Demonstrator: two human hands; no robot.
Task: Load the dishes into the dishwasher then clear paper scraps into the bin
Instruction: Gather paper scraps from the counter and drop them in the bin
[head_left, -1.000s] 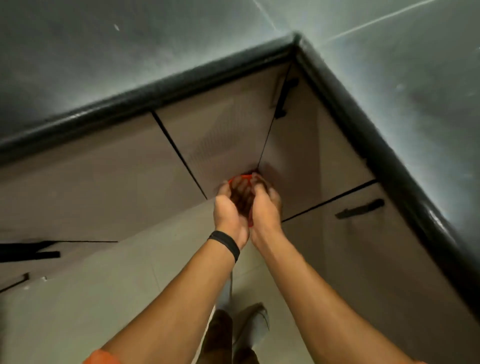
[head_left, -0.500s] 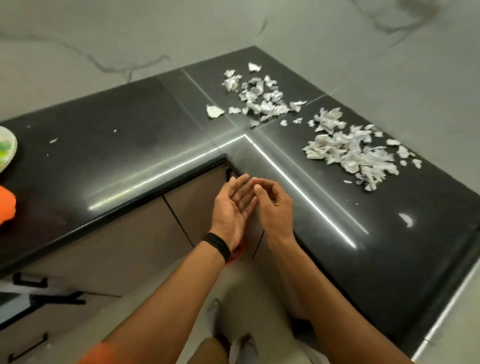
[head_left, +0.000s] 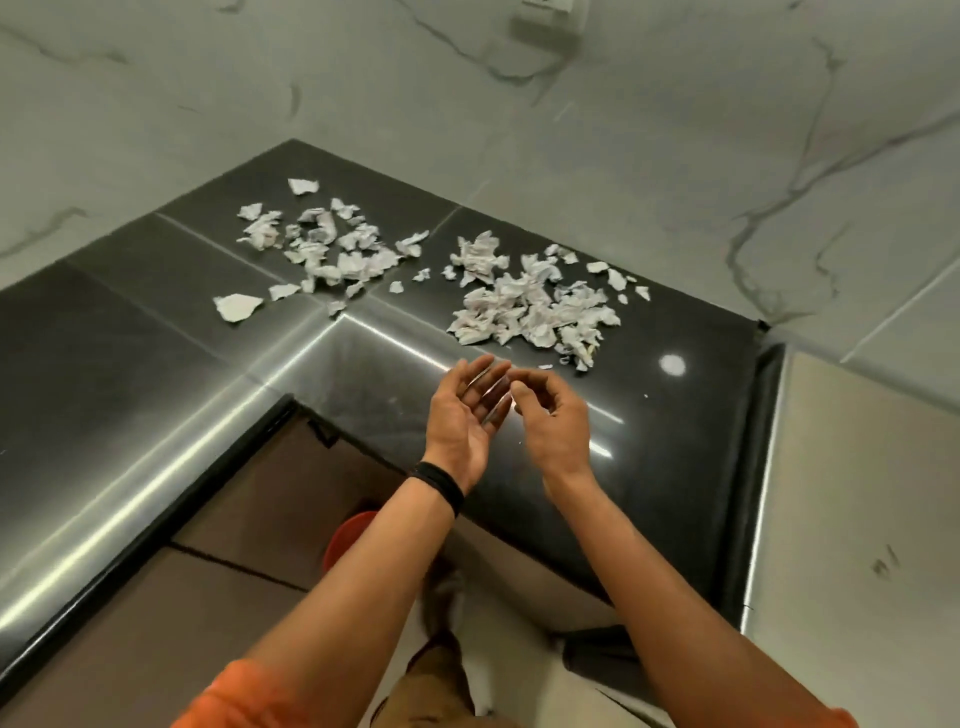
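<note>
– Black polished counter (head_left: 156, 364) wraps the corner under marble walls, and the paper scraps lie on it in two heaps: the left heap (head_left: 322, 249) toward the far corner, the right heap (head_left: 530, 306) just beyond the hands. What has changed?

– A second ago both hands were cupped together low over the red bin (head_left: 348, 540) on the floor. Now they are up over the counter's near edge. The left hand (head_left: 462, 410) is palm-up with its fingers straight, and the right hand (head_left: 553, 415) is loosely curled beside it. They are apart, and neither seems to hold anything.

– So a handful went in?

– I'd judge so. Both heaps look as they did half a second ago, so plenty of scooping remains. The right heap is nearest.
</note>
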